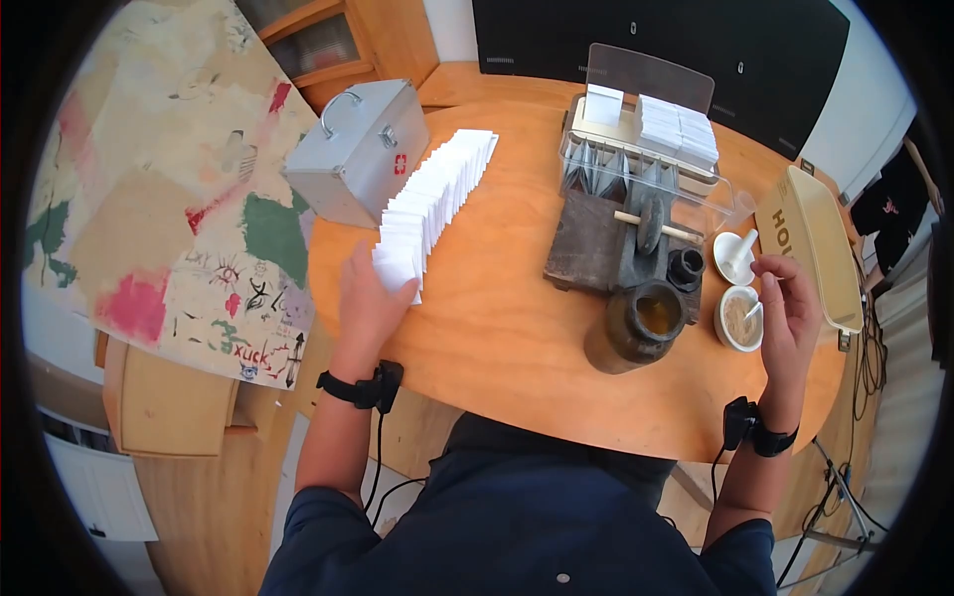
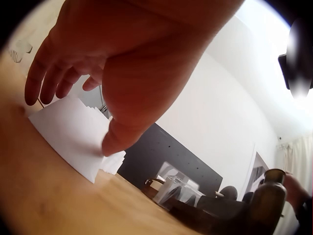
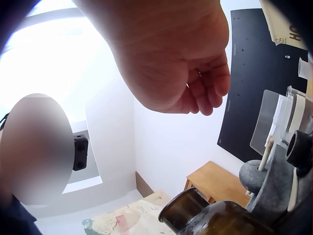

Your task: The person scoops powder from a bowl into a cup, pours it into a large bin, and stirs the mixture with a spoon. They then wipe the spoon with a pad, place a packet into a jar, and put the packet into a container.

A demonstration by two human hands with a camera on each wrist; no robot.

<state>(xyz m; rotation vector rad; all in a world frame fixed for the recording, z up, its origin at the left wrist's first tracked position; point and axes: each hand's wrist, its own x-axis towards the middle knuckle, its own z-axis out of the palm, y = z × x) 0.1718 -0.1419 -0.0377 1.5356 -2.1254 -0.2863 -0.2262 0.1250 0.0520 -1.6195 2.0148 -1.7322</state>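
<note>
A long, overlapping row of white paper packets (image 1: 429, 204) runs across the left part of the table. My left hand (image 1: 370, 303) is at its near end, thumb by the right edge and fingers by the left. The left wrist view shows this hand spread over the front packet (image 2: 68, 129). My right hand (image 1: 790, 318) is raised at the table's right side with loosely bent fingers and nothing visible in it. Close to it are a white bowl (image 1: 730, 333) of light brown powder with a white spoon (image 1: 752, 311) and a white dish (image 1: 725, 260) with a pestle (image 1: 745, 245).
A brown glass jar (image 1: 641, 333) stands before a stone grinding wheel (image 1: 652, 223) with a wooden handle. Behind sits a clear-lidded box (image 1: 696, 171) with stacked white papers. A silver case (image 1: 343, 149) flanks the row, and a beige bin (image 1: 820, 248) is at right.
</note>
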